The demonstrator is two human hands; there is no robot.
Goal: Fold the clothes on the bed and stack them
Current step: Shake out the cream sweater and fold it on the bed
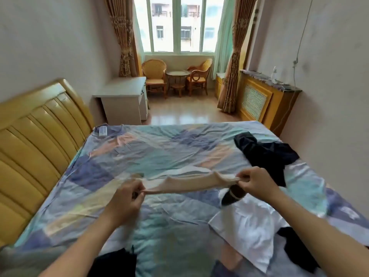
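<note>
A thin beige garment [185, 183] is stretched flat between my two hands above the patchwork bed sheet [139, 156]. My left hand [127, 196] pinches its left end. Its right end is pinched by my right hand [253, 181]. A dark navy garment [267, 154] lies crumpled at the right of the bed. Below my right hand lies a white garment [245, 226], with a small dark brown piece [232, 194] on its upper edge. Other dark clothes lie at the near edge [115, 262] and lower right [297, 248].
A yellow wooden headboard [36, 140] runs along the left. Beyond the bed stand a white desk [123, 98], two wicker chairs with a small round table [177, 76], and a wooden radiator cover [265, 100] on the right wall. A wood-coloured floor lies between them.
</note>
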